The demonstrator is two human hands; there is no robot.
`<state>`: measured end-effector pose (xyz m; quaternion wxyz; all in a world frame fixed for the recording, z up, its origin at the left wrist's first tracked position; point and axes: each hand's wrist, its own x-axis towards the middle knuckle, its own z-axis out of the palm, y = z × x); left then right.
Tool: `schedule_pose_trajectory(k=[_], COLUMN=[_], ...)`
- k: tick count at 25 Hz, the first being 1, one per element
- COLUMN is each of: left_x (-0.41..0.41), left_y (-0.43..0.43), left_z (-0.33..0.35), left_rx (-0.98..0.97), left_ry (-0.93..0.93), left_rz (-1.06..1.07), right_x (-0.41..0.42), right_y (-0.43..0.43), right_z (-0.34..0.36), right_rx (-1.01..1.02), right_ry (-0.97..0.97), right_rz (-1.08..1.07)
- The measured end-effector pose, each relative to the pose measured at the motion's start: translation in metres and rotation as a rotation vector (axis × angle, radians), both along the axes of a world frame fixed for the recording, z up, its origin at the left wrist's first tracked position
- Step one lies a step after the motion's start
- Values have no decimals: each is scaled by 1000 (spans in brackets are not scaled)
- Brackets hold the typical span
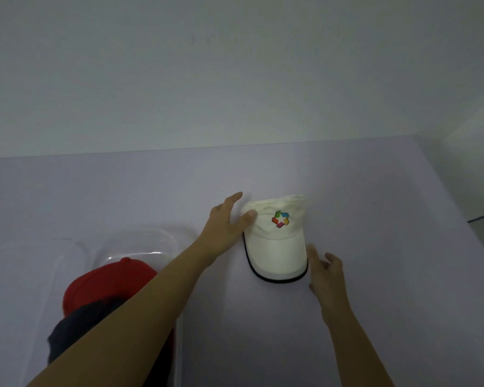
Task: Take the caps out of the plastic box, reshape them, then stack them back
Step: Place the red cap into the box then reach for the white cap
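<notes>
Caps are the subject: one white cap lies out on the pale table, centre-right of the frame, while a red cap and a dark cap sit in the clear plastic box at lower left.

Nearest the lower edge, my left forearm crosses over the box and partly covers the two caps in it. My right hand, lower right of centre, is loosely open with fingers slightly spread; its index fingertip touches, or all but touches, the right corner of the white cap's dark-edged brim. It grips nothing.

Farther up, my left hand rests against the left side of the white cap's crown. The thumb presses on the front panel just left of the coloured logo; the other fingers are extended and close together, reaching past the crown's left flank. Whether they touch the cloth behind I cannot tell.

The step in hand appears to be reshaping. The crown looks crumpled along its far edge, at the upper side of the cap. To do this well, I judge the right hand should steady the brim flat on the table while the left pushes the crown outward from the side, smoothing the front panel without creasing the logo. Soft cloth will likely sag again if released too quickly.
</notes>
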<state>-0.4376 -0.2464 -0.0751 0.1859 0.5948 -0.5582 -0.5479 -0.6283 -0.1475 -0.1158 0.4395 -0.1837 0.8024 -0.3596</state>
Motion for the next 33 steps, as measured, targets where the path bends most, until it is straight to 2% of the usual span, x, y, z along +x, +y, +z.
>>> schedule_pose_trajectory(k=[2,6,10,13,16,21,24,27,30,33], left_x=[-9,-21,-19,-15,-9,16,46,81,128,169], left_y=[-4,-2,8,17,23,36,44,52,58,59], left_z=[-3,-7,-6,0,20,65,90,121,149,170], left_rx=[1,96,187,223,206,453,356,240,134,49], left_ry=[80,264,353,367,390,518,644,721,720,724], left_rz=[-29,7,123,154,161,246,335,321,276,328], right_x=[1,10,28,32,33,67,102,132,164,184], right_y=[0,-2,2,8,20,29,33,33,34,35], right_z=[-1,-6,-2,7,24,63,93,117,141,151], right_rx=[6,-89,-218,-288,-424,-571,-608,-640,-605,-521], right_ry=[-107,-128,-441,-599,-751,-801,-790,-766,-732,-728], right_rz=[21,71,-126,-165,-133,40,103,191,255,237])
